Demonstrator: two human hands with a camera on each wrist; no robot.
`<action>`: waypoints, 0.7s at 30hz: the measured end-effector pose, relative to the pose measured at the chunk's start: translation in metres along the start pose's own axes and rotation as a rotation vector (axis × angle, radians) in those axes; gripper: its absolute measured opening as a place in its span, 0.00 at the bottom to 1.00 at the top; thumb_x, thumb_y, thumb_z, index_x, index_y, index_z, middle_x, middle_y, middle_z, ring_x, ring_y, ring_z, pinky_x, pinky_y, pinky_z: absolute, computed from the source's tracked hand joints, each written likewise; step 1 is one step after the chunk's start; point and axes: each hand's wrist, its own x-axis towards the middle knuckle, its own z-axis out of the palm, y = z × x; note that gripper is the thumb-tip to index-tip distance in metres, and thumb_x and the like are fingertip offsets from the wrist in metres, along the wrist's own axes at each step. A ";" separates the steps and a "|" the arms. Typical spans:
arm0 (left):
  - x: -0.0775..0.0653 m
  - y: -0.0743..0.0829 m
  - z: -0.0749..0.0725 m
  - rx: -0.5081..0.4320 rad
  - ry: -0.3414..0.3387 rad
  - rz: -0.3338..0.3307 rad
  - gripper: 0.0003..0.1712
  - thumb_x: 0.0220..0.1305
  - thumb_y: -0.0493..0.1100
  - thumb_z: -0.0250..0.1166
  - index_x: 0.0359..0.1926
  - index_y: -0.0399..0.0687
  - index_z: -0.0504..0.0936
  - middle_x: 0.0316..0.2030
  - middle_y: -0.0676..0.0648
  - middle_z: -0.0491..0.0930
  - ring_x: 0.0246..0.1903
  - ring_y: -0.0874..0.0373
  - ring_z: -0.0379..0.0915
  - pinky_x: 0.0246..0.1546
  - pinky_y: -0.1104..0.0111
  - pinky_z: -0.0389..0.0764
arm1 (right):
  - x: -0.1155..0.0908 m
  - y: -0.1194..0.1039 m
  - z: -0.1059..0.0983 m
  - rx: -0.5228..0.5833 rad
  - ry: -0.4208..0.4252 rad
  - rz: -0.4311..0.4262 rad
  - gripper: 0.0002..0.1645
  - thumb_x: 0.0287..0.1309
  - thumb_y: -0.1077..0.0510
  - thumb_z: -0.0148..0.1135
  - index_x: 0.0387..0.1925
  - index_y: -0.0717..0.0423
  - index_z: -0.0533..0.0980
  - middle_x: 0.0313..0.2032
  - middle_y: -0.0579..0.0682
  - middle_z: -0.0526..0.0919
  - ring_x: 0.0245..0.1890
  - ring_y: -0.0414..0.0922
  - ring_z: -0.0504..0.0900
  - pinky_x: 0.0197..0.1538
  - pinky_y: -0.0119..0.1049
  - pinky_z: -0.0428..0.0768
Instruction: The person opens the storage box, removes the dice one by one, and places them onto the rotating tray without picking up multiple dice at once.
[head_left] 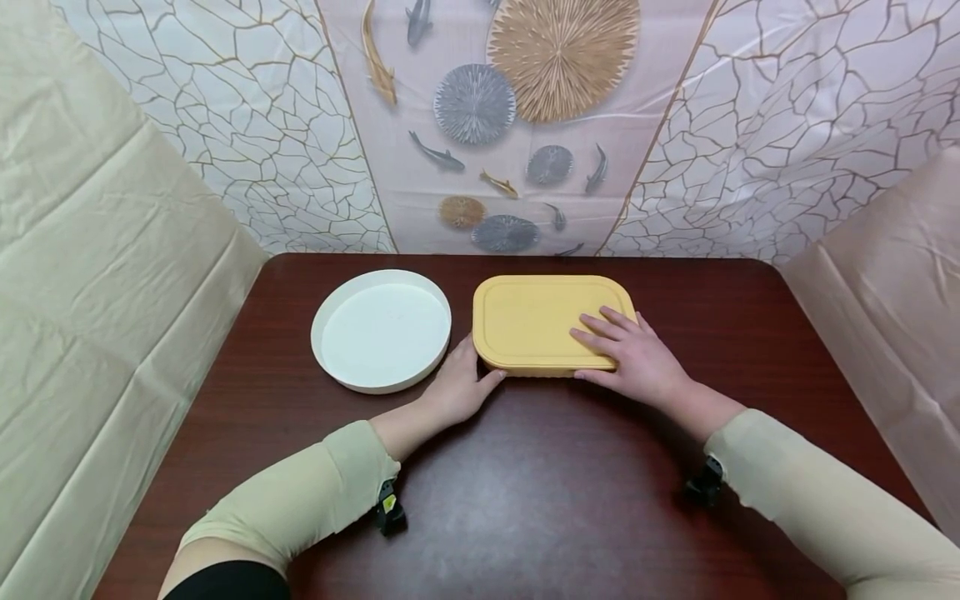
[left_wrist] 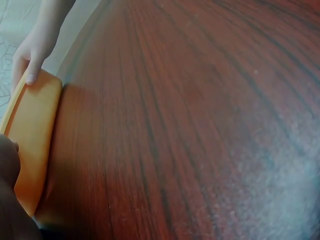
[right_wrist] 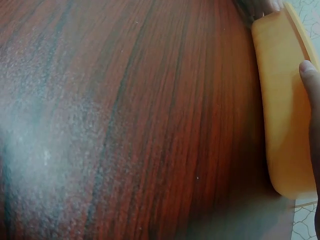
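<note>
Head view: a lidded yellow box lies flat on the table, long axis running left-right; left hand grasps its left end, right hand its right.

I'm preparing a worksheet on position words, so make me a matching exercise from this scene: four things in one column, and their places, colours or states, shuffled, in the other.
Things:
1. round tray
2. lidded container
3. left hand
4. right hand

Places, colours or states:
A. spread across a yellow lid
B. yellow, between the two hands
C. touching the left end of something yellow
D. white, farthest left of the four

Right pairs: 1-D, 2-B, 3-C, 4-A
</note>
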 end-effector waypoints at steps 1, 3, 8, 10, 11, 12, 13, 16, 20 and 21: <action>0.000 0.000 0.001 0.002 0.004 -0.003 0.48 0.71 0.57 0.58 0.78 0.41 0.45 0.75 0.38 0.52 0.74 0.47 0.47 0.73 0.57 0.52 | 0.000 0.000 0.000 0.000 0.000 0.001 0.41 0.54 0.33 0.67 0.68 0.40 0.72 0.68 0.50 0.71 0.71 0.59 0.60 0.68 0.70 0.52; 0.000 0.000 0.003 0.014 0.010 -0.007 0.47 0.72 0.57 0.58 0.78 0.41 0.44 0.75 0.38 0.52 0.74 0.46 0.48 0.72 0.56 0.53 | -0.001 -0.001 0.000 0.000 0.001 0.004 0.41 0.55 0.33 0.66 0.68 0.40 0.72 0.68 0.50 0.71 0.72 0.59 0.60 0.69 0.69 0.50; -0.001 0.002 0.004 0.040 0.001 -0.032 0.48 0.72 0.57 0.57 0.78 0.40 0.42 0.75 0.37 0.52 0.74 0.45 0.47 0.73 0.54 0.52 | -0.002 -0.001 0.001 0.003 -0.001 0.016 0.41 0.56 0.32 0.65 0.69 0.40 0.71 0.68 0.48 0.71 0.72 0.58 0.60 0.70 0.67 0.48; -0.002 0.003 0.004 0.038 -0.001 -0.041 0.48 0.72 0.57 0.56 0.78 0.40 0.42 0.75 0.37 0.51 0.74 0.45 0.47 0.73 0.54 0.51 | -0.002 -0.002 0.001 0.002 -0.001 0.021 0.41 0.57 0.32 0.65 0.69 0.40 0.71 0.68 0.48 0.71 0.72 0.57 0.61 0.70 0.67 0.48; -0.002 0.004 0.004 0.039 -0.001 -0.045 0.48 0.72 0.58 0.56 0.78 0.41 0.42 0.75 0.37 0.51 0.74 0.45 0.47 0.73 0.54 0.51 | -0.002 -0.002 0.001 0.004 0.000 0.023 0.41 0.57 0.32 0.65 0.69 0.40 0.71 0.68 0.48 0.71 0.72 0.56 0.61 0.70 0.67 0.48; -0.002 0.004 0.003 0.040 -0.004 -0.049 0.49 0.72 0.58 0.56 0.78 0.41 0.41 0.75 0.37 0.51 0.75 0.45 0.46 0.73 0.55 0.50 | -0.003 -0.002 0.001 0.005 0.002 0.025 0.41 0.57 0.32 0.65 0.69 0.40 0.71 0.68 0.48 0.71 0.72 0.56 0.61 0.70 0.67 0.48; -0.002 0.005 0.003 0.042 -0.006 -0.053 0.49 0.73 0.59 0.56 0.78 0.41 0.41 0.75 0.37 0.51 0.75 0.46 0.46 0.73 0.55 0.50 | -0.002 -0.002 0.001 0.006 0.005 0.026 0.40 0.56 0.33 0.65 0.69 0.39 0.71 0.68 0.47 0.71 0.72 0.55 0.61 0.70 0.66 0.48; -0.003 0.006 0.003 0.046 -0.015 -0.065 0.49 0.73 0.60 0.55 0.78 0.40 0.40 0.76 0.37 0.50 0.75 0.45 0.44 0.73 0.55 0.49 | -0.003 -0.002 0.001 0.006 0.017 0.029 0.40 0.56 0.33 0.66 0.68 0.39 0.72 0.68 0.46 0.71 0.72 0.54 0.61 0.71 0.66 0.48; -0.003 0.007 0.003 0.070 -0.027 -0.083 0.50 0.73 0.61 0.54 0.78 0.39 0.40 0.76 0.36 0.49 0.75 0.46 0.43 0.73 0.55 0.49 | -0.004 -0.002 0.002 0.018 0.038 0.032 0.39 0.56 0.34 0.67 0.67 0.38 0.72 0.67 0.45 0.72 0.72 0.53 0.62 0.71 0.64 0.48; -0.003 0.007 0.003 0.076 -0.028 -0.087 0.50 0.73 0.61 0.54 0.78 0.38 0.40 0.76 0.36 0.49 0.75 0.46 0.43 0.73 0.55 0.49 | -0.004 -0.002 0.002 0.021 0.044 0.032 0.38 0.56 0.34 0.67 0.67 0.38 0.73 0.67 0.45 0.72 0.72 0.52 0.62 0.71 0.64 0.48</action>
